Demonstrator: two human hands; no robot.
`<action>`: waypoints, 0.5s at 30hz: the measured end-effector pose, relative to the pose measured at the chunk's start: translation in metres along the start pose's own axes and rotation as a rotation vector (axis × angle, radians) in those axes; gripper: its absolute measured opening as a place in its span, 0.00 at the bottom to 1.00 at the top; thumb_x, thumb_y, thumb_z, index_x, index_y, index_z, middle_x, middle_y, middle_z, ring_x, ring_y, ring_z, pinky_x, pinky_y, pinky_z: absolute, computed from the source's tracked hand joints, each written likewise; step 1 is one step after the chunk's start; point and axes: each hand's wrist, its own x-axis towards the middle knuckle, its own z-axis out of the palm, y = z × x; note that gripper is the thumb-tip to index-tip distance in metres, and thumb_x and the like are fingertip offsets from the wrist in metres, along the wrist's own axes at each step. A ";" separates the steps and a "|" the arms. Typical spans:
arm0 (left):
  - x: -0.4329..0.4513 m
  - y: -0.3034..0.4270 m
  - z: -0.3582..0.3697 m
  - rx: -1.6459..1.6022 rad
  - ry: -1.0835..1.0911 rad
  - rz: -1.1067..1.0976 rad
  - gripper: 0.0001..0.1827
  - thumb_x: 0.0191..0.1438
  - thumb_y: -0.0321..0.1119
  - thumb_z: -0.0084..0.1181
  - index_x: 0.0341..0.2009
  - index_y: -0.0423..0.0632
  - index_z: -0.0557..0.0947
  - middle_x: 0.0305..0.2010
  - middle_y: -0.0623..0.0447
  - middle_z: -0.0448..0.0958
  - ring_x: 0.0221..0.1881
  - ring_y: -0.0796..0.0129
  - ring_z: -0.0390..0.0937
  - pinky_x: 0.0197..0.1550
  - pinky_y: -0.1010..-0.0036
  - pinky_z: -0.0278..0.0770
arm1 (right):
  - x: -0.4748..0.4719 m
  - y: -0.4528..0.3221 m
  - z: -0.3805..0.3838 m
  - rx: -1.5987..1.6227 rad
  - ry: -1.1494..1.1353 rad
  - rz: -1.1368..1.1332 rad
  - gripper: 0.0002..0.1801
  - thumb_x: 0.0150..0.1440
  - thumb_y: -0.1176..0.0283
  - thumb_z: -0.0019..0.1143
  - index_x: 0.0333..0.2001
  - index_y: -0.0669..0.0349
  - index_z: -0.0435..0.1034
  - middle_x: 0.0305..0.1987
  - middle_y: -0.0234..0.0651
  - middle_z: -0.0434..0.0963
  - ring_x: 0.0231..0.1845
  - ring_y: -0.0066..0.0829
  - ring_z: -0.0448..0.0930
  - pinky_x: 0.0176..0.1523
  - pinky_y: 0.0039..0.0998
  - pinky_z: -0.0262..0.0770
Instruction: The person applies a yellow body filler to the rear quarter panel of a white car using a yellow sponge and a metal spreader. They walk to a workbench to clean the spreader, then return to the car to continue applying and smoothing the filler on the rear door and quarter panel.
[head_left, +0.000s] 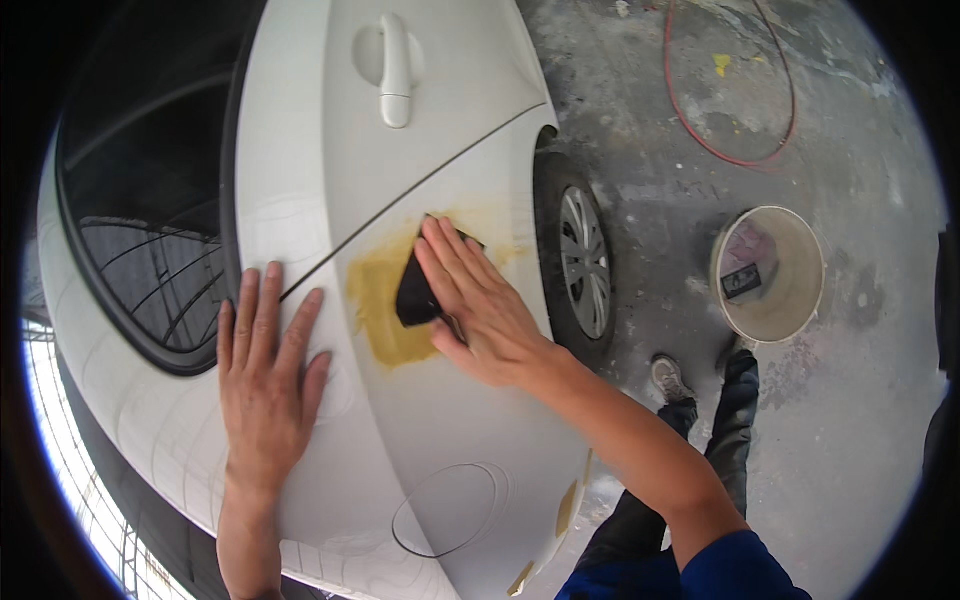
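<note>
Under my right hand (472, 307) lies a black sanding pad or sheet (417, 291), pressed flat against the rear quarter panel (450, 420) of a white car. Fingers and palm hide much of the pad. Around it spreads a patch of yellowish body filler (382, 300), thin and smeared at its upper edge. My left hand (266, 375) rests on the car body beneath the rear side window (172, 292), fingers spread, holding nothing. Below the patch is the round fuel filler flap (450, 510), flush with the panel.
A white door handle (395, 71) sticks out above. Right of the panel is the rear wheel (581, 259). A bucket (795, 277) on the concrete floor (847, 450) holds a black block (742, 282). A red hose (675, 105) loops on the floor. More filler (566, 510) marks the lower edge.
</note>
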 end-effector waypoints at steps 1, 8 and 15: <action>-0.003 0.000 -0.006 0.022 -0.008 0.004 0.28 0.66 0.39 0.51 0.70 0.54 0.73 0.79 0.44 0.57 0.81 0.48 0.49 0.79 0.50 0.45 | 0.010 0.000 0.005 -0.003 0.061 0.029 0.47 0.61 0.63 0.53 0.75 0.76 0.44 0.82 0.57 0.41 0.84 0.51 0.38 0.83 0.46 0.36; -0.030 -0.018 0.015 0.259 -0.002 0.045 0.28 0.72 0.45 0.36 0.72 0.50 0.68 0.80 0.45 0.56 0.81 0.49 0.48 0.79 0.50 0.44 | -0.063 -0.049 0.023 0.029 -0.139 -0.027 0.58 0.61 0.38 0.50 0.75 0.77 0.42 0.83 0.57 0.38 0.85 0.51 0.35 0.83 0.45 0.32; -0.005 -0.001 0.003 0.051 -0.005 0.013 0.28 0.65 0.39 0.52 0.70 0.52 0.73 0.80 0.44 0.56 0.81 0.47 0.48 0.79 0.49 0.45 | -0.031 -0.037 0.019 0.022 0.005 0.106 0.56 0.62 0.41 0.52 0.76 0.76 0.42 0.83 0.56 0.39 0.85 0.47 0.36 0.83 0.45 0.31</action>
